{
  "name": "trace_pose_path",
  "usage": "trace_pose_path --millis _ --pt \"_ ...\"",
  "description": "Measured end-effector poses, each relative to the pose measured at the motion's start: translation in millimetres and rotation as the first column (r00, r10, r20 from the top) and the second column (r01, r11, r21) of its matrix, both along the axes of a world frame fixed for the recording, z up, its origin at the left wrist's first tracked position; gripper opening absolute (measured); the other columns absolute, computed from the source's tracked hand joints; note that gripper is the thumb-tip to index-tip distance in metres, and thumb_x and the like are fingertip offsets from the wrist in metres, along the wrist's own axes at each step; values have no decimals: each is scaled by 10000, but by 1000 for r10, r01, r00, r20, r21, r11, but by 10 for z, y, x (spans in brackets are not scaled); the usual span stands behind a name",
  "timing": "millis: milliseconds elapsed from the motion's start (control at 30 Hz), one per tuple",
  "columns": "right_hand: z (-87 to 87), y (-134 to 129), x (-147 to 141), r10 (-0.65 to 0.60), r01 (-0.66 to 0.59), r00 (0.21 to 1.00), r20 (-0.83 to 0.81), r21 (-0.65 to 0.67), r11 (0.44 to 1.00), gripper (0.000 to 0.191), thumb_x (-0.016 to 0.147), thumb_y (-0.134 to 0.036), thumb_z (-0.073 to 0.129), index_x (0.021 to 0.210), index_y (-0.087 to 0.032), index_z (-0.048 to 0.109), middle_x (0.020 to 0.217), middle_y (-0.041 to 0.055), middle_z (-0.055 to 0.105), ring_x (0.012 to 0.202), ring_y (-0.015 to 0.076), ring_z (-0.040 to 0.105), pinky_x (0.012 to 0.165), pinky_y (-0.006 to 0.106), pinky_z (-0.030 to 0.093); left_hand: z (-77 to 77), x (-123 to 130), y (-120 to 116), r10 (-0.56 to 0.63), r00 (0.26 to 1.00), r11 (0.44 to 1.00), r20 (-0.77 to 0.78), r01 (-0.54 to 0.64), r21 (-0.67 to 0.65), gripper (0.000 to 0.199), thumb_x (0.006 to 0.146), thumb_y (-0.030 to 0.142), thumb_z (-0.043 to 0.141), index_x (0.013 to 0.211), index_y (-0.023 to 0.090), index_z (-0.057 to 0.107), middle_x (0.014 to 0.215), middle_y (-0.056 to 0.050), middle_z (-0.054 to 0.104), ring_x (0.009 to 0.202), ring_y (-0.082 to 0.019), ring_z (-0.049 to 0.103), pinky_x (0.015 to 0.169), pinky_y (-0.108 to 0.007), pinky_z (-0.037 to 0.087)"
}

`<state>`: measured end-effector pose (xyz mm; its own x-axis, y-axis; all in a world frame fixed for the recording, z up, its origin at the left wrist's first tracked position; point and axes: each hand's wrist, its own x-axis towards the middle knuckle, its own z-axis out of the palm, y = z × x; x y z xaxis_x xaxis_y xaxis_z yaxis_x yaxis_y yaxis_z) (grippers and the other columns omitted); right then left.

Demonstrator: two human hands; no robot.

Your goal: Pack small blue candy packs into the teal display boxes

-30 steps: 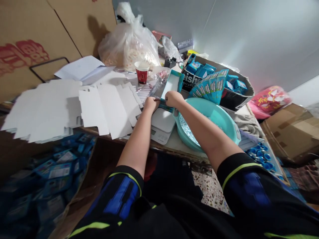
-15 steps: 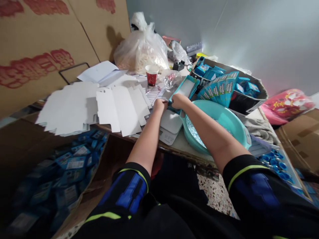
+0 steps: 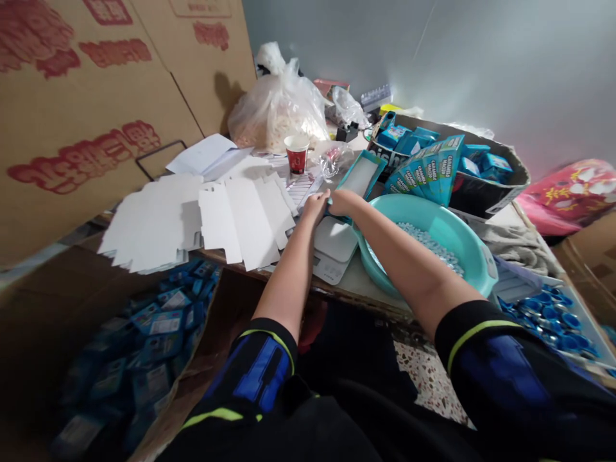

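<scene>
My left hand (image 3: pixel 315 207) is closed, its fingertips meeting my right hand above the back of a white kitchen scale (image 3: pixel 332 239). My right hand (image 3: pixel 345 203) is also closed, fingers curled inward and mostly hidden. A sliver of light blue shows between the two hands, too small to name. Just behind them lies a long open teal box (image 3: pixel 362 174) with a pale white inside; whether my right hand touches its near end I cannot tell. Under my right forearm stands a turquoise basin (image 3: pixel 474 247) holding many small pale blue-white pieces (image 3: pixel 428 244).
Flattened white cartons (image 3: pixel 245 221) spread at the left. Behind are a red paper cup (image 3: pixel 297 160) and a tied plastic bag (image 3: pixel 279 109). A black carton (image 3: pixel 486 199) of blue boxes stands right, blue caps (image 3: pixel 553 317) beyond. Below left, a large carton holds blue packs (image 3: pixel 158 327).
The view has shifted slightly, so the table things sit a little further right and lower. My hands have come closer together, and light blue now shows between them.
</scene>
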<state>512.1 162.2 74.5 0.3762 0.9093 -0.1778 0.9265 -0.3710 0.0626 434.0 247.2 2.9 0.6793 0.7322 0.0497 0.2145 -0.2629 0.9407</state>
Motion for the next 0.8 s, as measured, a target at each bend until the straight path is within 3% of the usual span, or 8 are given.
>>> trace_pose_path --millis 100,200,300,400,600,800 --pt "9 -18 -7 -1 1 1000 -27 11 1000 418 964 -257 530 1319 -96 681 1228 189 727 1098 281 710 881 272 549 53 -16 -19 5 1000 998 0 -5 61 518 886 605 555 579 187 556 576 -10 520 653 -167 521 582 -278 350" --pt "15 -35 -59 1 0 1000 -21 23 1000 490 909 -228 620 1374 -75 640 1254 201 713 1154 309 689 920 296 546 94 -53 -43 17 1000 993 -10 -16 119 559 873 627 555 521 203 462 508 0 427 605 -160 448 551 -285 303" --pt "22 -31 -113 6 -5 1000 -16 14 1000 460 889 -164 648 1339 -71 670 1281 201 702 1195 318 673 966 311 534 129 -73 -63 21 1000 982 -16 -18 188 541 873 585 557 513 199 437 502 2 425 615 -164 430 567 -290 298" --pt "26 -12 -124 7 -7 1000 -18 1 1000 405 902 -176 679 1293 -71 698 1283 194 703 1201 307 673 986 326 533 150 -59 -67 14 1000 970 -25 -8 241 466 870 513 550 537 190 502 532 -12 487 666 -188 489 602 -295 325" --pt "37 46 -90 -60 59 998 -36 -25 998 323 999 -339 662 1245 -131 684 1299 119 691 1203 241 664 1048 465 536 135 23 -21 -1 998 968 -56 15 251 310 821 423 534 748 169 697 717 -50 677 806 -246 618 667 -298 403" --pt "70 72 -78 -137 134 986 -97 -35 990 302 993 -321 668 1225 -130 699 1317 127 686 1220 245 658 1048 459 541 126 30 1 -58 993 979 -103 77 190 282 750 402 593 814 162 726 741 -47 694 794 -238 618 655 -274 424"
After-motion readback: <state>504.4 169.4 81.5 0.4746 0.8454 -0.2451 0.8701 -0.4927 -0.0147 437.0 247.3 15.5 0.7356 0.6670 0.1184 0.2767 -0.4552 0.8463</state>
